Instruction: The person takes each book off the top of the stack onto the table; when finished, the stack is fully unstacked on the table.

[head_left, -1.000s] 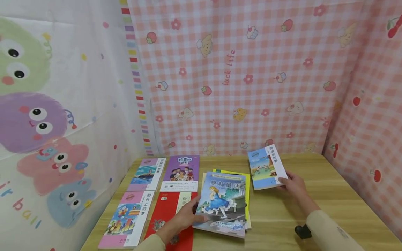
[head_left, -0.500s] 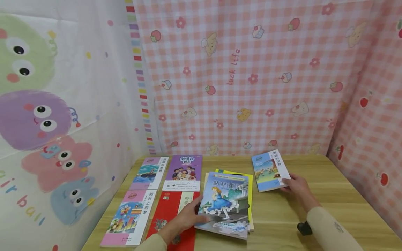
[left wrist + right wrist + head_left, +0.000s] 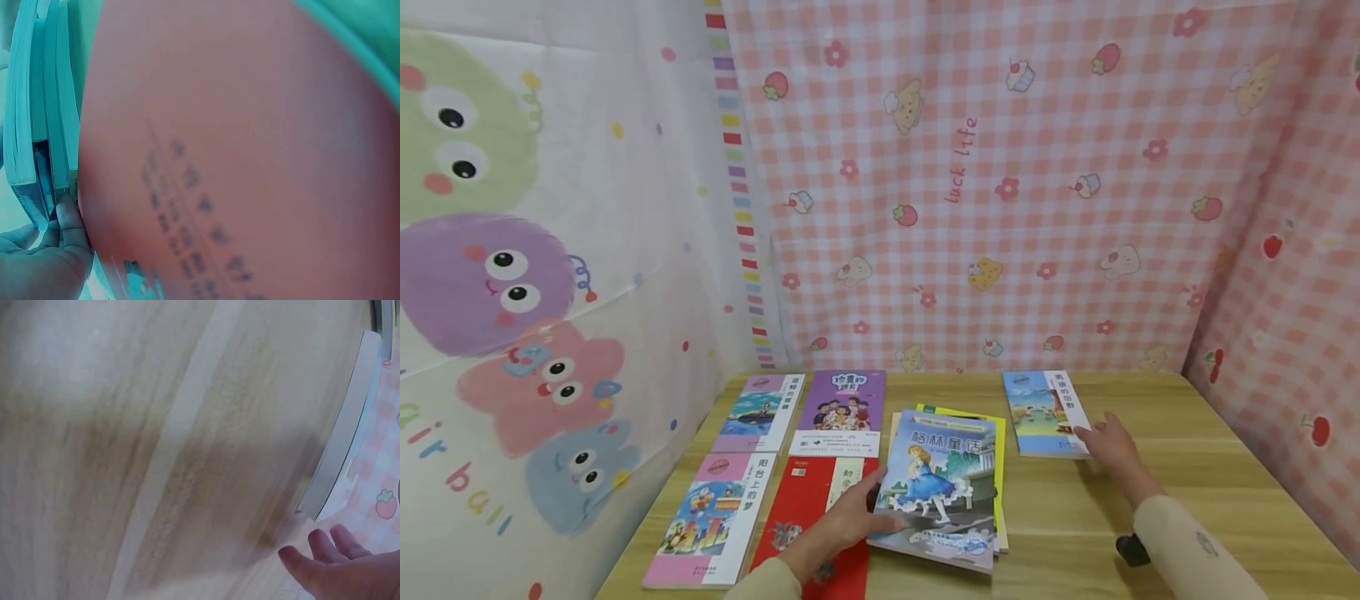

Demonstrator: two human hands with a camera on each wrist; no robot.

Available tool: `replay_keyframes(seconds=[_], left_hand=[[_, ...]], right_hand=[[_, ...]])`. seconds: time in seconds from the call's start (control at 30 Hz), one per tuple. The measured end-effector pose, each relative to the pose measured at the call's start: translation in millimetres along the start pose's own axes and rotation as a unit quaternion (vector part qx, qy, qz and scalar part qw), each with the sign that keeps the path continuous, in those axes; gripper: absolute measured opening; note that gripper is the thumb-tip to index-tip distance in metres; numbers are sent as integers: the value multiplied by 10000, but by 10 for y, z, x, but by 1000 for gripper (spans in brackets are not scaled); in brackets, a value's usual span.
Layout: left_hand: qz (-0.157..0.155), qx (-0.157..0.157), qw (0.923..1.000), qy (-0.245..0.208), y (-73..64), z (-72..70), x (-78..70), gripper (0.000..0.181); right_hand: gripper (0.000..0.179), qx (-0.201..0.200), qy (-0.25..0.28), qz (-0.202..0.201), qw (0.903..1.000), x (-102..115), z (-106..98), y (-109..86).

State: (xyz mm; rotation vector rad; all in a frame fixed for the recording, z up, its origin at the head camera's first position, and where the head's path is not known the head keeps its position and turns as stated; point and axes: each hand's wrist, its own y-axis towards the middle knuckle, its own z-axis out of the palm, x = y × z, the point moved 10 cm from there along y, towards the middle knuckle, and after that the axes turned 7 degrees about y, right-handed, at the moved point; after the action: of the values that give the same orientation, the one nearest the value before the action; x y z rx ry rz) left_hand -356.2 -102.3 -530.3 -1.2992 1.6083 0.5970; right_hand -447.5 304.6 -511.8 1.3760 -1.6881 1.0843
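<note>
My left hand holds the left edge of a storybook with a girl in a blue dress, thumb on its cover. In the left wrist view its fingertips are in at the edges of the stacked books. A yellow-edged book shows under that storybook. At the back right a blue-and-white book lies flat. My right hand is at its lower right corner, thumb against the edge. The right wrist view shows those fingers spread and loose, just off the book's end.
Two pink-and-white books, one behind and one in front, lie at left. Beside them are a purple book and a red book. A small black object is by the right sleeve. Patterned cloth hangs behind the table.
The blue-and-white book has come down from a tilted hold to lie flat on the table, and the right fingers have loosened from it. The left hand stays on the storybook. The head view shifted slightly.
</note>
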Motion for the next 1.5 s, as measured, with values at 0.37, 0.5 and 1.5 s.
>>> replay_keyframes(seconds=[0.37,0.5,1.5], left_hand=[[-22,-58,9999,80,-8,-12,17,92],[-63,-133,9999,24,-5,-32,38,92],[591,253,9971,406,-110,37,-117,54]], right_hand=[[72,36,-211,-756,9969,316,318,-165],[67,331,94,-961,9948,392,595,-293],[58,430,1175,-470,9910,192,1270,-1066]])
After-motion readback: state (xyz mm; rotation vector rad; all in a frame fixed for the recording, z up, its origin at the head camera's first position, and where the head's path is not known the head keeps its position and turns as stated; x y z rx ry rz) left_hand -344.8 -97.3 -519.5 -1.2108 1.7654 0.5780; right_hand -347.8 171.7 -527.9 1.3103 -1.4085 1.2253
